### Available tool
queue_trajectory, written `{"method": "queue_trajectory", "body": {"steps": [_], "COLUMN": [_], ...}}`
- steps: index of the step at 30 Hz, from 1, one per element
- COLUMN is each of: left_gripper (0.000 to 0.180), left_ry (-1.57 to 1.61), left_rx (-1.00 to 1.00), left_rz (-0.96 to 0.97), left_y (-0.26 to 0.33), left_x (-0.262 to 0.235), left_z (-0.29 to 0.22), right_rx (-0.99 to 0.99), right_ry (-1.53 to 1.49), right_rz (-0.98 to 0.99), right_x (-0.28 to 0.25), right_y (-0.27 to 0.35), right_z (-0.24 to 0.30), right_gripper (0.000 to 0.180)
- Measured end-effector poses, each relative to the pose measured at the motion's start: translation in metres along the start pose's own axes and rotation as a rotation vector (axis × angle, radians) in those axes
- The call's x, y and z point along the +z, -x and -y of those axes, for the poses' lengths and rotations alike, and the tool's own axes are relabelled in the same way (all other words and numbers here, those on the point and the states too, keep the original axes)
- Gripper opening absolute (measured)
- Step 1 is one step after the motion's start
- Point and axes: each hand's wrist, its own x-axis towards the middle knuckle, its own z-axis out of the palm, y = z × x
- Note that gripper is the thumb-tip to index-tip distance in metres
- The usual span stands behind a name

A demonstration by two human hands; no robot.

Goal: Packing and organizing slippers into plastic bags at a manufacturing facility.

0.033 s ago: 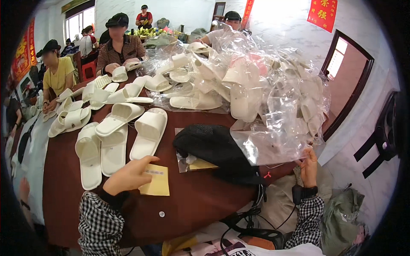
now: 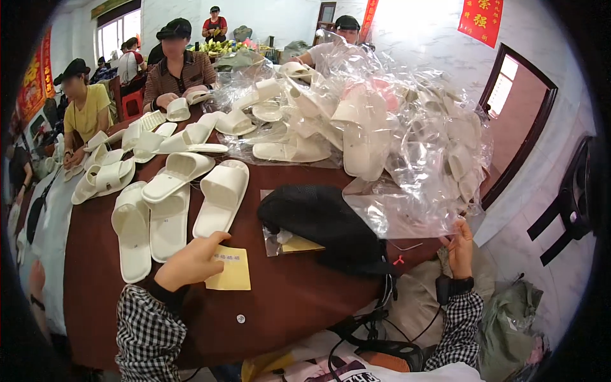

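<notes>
My left hand (image 2: 191, 260) is closed at the upper left corner of a yellow paper sheet (image 2: 230, 277) with small printed marks. Clear plastic from a large bag (image 2: 421, 213) is pinched by its near right corner in the fingers of my right hand (image 2: 459, 249). Inside that bag lie several white open-toe slippers (image 2: 361, 137). Just beyond my left hand, white slippers lie on the brown tabletop: a single one (image 2: 221, 198), another at the left (image 2: 132, 235), and one resting across a third (image 2: 168, 223).
A black cap (image 2: 318, 219) partly covers a small clear packet between my hands. Near me lie a round white sticker (image 2: 240, 319) and a small red three-armed piece (image 2: 398, 260). More slippers (image 2: 105, 178) spread toward co-workers seated across the table (image 2: 273, 325). Cables hang at the near edge.
The bag's near edge has lifted slightly, showing more of a thin white strip beneath it. My left hand and the yellow sheet have shifted slightly left.
</notes>
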Motion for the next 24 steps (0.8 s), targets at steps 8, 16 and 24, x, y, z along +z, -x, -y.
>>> {"method": "queue_trajectory", "body": {"steps": [8,16,24], "left_gripper": [0.057,0.061,0.057], "left_ry": [0.099,-0.623,0.187], "left_rx": [0.148,0.141,0.548], "left_rz": [-0.214,-0.449,-0.550], "left_y": [-0.043,-0.036,-0.090], "left_x": [0.044,0.030,0.008], "left_z": [-0.022,-0.067,-0.131], "right_rx": [-0.132,-0.123,-0.129], "right_ry": [0.105,0.481,0.335], "right_rz": [0.101,0.242,0.191], "right_x": [0.002,0.018,0.023], "right_y": [-0.002,0.007,0.011], "right_z": [0.000,0.021,0.010], "right_gripper": [0.008,0.014,0.018]}}
